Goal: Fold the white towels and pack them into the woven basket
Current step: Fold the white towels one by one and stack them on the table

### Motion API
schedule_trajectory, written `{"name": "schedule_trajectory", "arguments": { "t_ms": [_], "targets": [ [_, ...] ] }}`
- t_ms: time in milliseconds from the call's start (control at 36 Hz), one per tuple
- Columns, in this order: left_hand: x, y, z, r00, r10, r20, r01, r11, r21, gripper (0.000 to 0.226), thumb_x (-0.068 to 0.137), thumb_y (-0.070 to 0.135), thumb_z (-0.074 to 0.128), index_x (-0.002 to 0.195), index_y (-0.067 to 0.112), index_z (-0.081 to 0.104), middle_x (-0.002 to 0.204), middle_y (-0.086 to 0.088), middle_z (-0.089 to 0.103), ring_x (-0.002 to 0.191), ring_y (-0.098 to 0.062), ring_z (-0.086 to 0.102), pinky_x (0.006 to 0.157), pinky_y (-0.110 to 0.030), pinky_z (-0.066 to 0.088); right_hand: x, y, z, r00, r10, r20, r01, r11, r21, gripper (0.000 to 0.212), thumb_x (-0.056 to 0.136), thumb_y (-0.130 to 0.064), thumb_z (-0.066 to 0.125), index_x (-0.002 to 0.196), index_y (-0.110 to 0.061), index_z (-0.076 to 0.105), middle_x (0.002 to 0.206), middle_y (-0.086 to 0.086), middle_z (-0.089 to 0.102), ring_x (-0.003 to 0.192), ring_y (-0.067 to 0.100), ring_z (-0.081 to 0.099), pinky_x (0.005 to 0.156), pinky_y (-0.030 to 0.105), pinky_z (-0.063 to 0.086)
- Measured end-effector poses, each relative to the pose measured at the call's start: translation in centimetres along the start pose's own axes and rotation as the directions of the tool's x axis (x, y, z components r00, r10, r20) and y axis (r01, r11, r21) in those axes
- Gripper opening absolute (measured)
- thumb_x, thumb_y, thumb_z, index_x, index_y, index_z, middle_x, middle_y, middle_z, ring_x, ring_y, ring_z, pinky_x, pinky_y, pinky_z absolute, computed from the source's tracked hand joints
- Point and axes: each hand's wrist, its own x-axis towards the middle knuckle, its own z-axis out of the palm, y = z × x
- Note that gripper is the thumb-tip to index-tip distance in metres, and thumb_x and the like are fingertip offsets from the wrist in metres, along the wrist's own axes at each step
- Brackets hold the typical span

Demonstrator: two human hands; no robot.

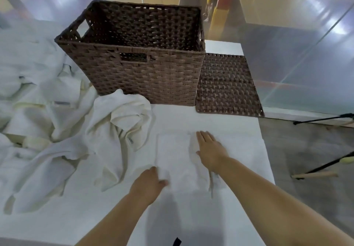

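A small white towel (175, 155), partly folded, lies flat on the white table in front of me. My right hand (209, 150) lies on its right part with fingers straight, pressing it down. My left hand (150, 181) is at the towel's near left corner, its fingers curled over the edge and hidden by the hand's back. Behind the towel stands the brown woven basket (145, 73), open on top; its inside looks bare from this angle. A heap of unfolded white towels (57, 123) spreads across the left side of the table.
The basket's flat woven lid (228, 85) lies to the right of the basket near the table's right edge (266, 150). Black tripod legs (323, 165) stand on the floor at right. Clear plastic sheeting hangs behind.
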Motion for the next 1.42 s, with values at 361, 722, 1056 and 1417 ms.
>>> {"name": "schedule_trajectory", "arguments": {
  "t_ms": [361,722,1056,1417],
  "targets": [
    [1.7,-3.8,-3.7,0.959,-0.043,-0.281,0.062,0.996,0.061,0.037,0.094,0.027,0.048,0.129,0.014,0.047,0.122,-0.008,0.052,0.113,-0.027,0.050,0.093,-0.035,0.043,0.3,-2.6,2.8,0.966,0.107,0.236,-0.147,0.976,0.160,0.067,0.085,-0.050,0.059,0.135,-0.012,0.036,0.132,0.008,0.050,0.118,0.027,0.051,0.089,0.033,0.040],
    [0.4,-4.0,-2.4,0.987,-0.101,-0.122,0.075,0.977,-0.200,0.041,0.082,0.043,0.065,0.114,0.020,0.053,0.105,-0.002,0.053,0.095,-0.023,0.057,0.081,-0.034,0.047,-4.5,-1.7,4.1,0.965,0.231,0.121,-0.261,0.823,0.505,0.031,0.086,-0.040,0.059,0.103,-0.024,0.040,0.087,-0.008,0.053,0.075,0.016,0.056,0.056,0.030,0.041],
    [2.8,9.3,-6.6,0.934,0.208,-0.291,-0.331,0.811,-0.482,0.036,0.075,0.043,0.073,0.097,0.036,0.046,0.090,0.015,0.056,0.077,0.000,0.054,0.058,-0.017,0.037,-10.2,7.3,-0.3,0.815,0.564,-0.137,-0.219,0.517,0.827,0.037,0.087,-0.035,0.065,0.114,-0.035,0.040,0.084,-0.013,0.061,0.071,0.005,0.062,0.053,0.023,0.048],
    [6.6,15.0,-1.4,0.946,0.318,-0.060,-0.324,0.927,-0.188,0.043,0.089,0.029,0.061,0.129,0.020,0.048,0.130,-0.003,0.044,0.111,-0.021,0.053,0.091,-0.031,0.044,-10.3,12.7,0.6,0.714,0.700,0.015,-0.668,0.675,0.313,0.041,0.094,-0.044,0.048,0.124,-0.017,0.042,0.124,0.005,0.046,0.111,0.028,0.048,0.075,0.035,0.041]
  ]
}}
